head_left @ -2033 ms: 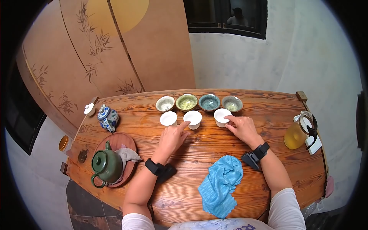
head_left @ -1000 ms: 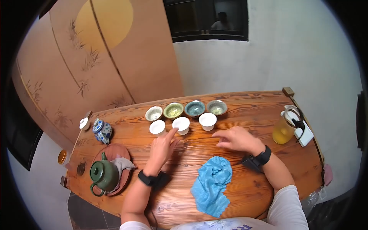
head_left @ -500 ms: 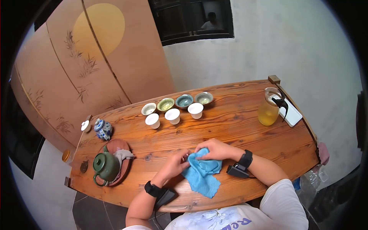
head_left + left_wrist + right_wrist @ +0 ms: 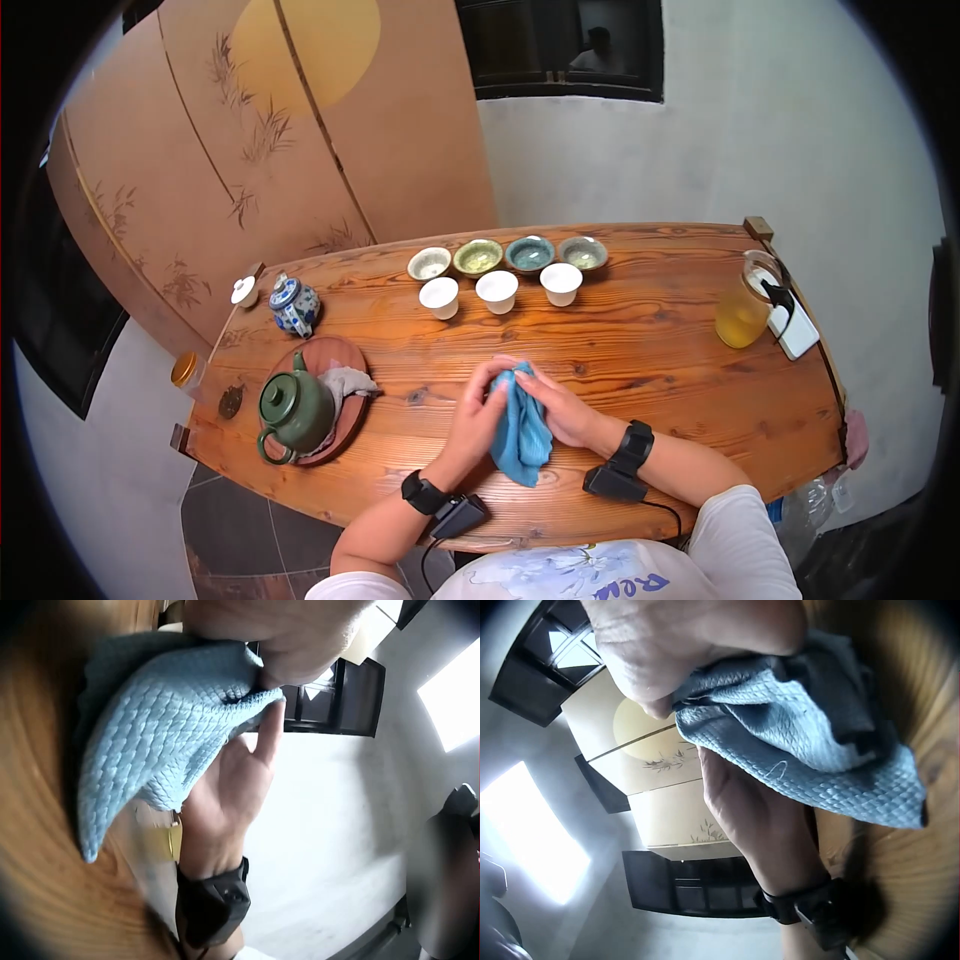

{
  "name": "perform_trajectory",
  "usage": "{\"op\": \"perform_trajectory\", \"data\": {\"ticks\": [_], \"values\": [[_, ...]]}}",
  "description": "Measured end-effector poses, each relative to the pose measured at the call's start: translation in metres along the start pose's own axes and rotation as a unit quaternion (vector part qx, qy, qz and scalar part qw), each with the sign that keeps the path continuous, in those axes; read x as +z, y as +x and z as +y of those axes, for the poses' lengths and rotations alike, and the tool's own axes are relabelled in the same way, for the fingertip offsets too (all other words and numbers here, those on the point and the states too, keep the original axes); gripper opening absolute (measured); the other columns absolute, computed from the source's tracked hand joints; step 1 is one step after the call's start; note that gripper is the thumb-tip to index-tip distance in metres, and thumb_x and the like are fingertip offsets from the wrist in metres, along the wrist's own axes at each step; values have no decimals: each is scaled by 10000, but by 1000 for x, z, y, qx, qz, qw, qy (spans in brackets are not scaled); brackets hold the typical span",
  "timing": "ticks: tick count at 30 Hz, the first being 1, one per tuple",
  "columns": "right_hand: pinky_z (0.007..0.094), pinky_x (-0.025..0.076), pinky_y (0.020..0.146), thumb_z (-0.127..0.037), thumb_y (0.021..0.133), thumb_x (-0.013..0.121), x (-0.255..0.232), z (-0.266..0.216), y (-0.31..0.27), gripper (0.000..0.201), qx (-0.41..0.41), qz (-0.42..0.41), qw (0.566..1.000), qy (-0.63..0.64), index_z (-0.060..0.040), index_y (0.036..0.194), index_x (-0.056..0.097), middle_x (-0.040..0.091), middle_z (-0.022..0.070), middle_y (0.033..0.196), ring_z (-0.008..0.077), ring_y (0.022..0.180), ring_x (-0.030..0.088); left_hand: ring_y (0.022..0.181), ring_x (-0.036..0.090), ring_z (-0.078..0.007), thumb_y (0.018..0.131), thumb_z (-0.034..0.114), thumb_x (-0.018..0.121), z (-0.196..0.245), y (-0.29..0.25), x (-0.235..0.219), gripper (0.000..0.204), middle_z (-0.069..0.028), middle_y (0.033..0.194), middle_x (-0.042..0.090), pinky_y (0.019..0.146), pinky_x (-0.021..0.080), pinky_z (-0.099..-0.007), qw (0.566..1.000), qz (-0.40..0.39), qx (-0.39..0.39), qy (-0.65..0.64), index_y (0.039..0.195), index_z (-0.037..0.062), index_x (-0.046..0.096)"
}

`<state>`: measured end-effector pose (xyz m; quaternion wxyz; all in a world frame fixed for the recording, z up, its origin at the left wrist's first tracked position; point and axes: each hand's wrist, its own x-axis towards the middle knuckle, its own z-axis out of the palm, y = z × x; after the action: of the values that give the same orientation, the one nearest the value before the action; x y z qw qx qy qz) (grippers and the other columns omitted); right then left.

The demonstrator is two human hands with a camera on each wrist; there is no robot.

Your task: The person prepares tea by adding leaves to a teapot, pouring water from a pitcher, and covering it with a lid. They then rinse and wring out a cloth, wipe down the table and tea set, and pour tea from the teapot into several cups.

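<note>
A blue woven cloth (image 4: 521, 440) hangs bunched between my two hands near the front of the wooden table. My left hand (image 4: 476, 415) grips it from the left, its thumb along the cloth's upper part. From the right, my right hand (image 4: 562, 408) holds the same bunch, with its thumb near the top. In the left wrist view the cloth (image 4: 157, 712) drapes down in folds towards the tabletop. The right wrist view shows its loose corner (image 4: 892, 795) over the wood, while some fingertips are hidden in the folds.
Three white cups (image 4: 497, 292) stand before a row of several glazed bowls (image 4: 530, 255). At left are a green teapot (image 4: 298, 410) on a round tray (image 4: 352, 425) and a blue-and-white pot (image 4: 294, 306). A glass pitcher (image 4: 740, 315) of yellow liquid stands right, beside a white phone-like slab (image 4: 797, 335).
My hands left the white cups and came back to the blue cloth. They took hold of it and gathered it from lying spread on the table into a bunch between them.
</note>
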<state>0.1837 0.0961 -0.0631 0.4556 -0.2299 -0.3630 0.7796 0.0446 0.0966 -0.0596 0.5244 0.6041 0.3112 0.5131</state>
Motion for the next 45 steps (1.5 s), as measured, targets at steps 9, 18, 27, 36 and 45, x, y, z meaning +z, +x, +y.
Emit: {"op": "perform_trajectory", "data": {"ticks": [9,18,27,36,45], "values": [[201,423,699,-392,915,394,-7,5,27,398,72,-65,972,-216,-29,1020,522,548,-2,882,58,797,489,725,593,-325,775,-35,483,13,4,-22,227,-174,808,589,598,465,-356,909,28,128,395,989,27,526],[213,457,682,-240,865,550,-10,10,25,268,83,-47,977,-189,-8,1001,562,580,9,861,66,759,530,650,595,-258,772,99,594,75,-9,-76,215,-104,748,612,560,474,-322,826,175,119,523,979,50,564],[217,450,723,-188,847,571,-4,4,20,267,83,-42,975,-201,3,1033,559,587,20,893,78,791,537,762,552,-256,794,150,595,87,-113,-190,299,-113,826,563,650,445,-348,496,408,50,765,1039,11,494],[282,419,827,-248,792,618,10,-3,44,521,20,-97,886,-452,16,1199,428,567,102,1006,177,927,530,675,491,-73,886,246,507,67,-144,-214,168,18,760,505,620,432,-209,885,448,-69,107,867,80,493],[415,345,905,-252,628,703,95,6,90,760,-304,-253,608,-688,-56,1269,344,424,210,1165,344,1087,416,507,378,-35,894,267,481,65,-141,-225,182,72,576,388,555,442,-240,941,335,-42,-36,843,94,506]]}}
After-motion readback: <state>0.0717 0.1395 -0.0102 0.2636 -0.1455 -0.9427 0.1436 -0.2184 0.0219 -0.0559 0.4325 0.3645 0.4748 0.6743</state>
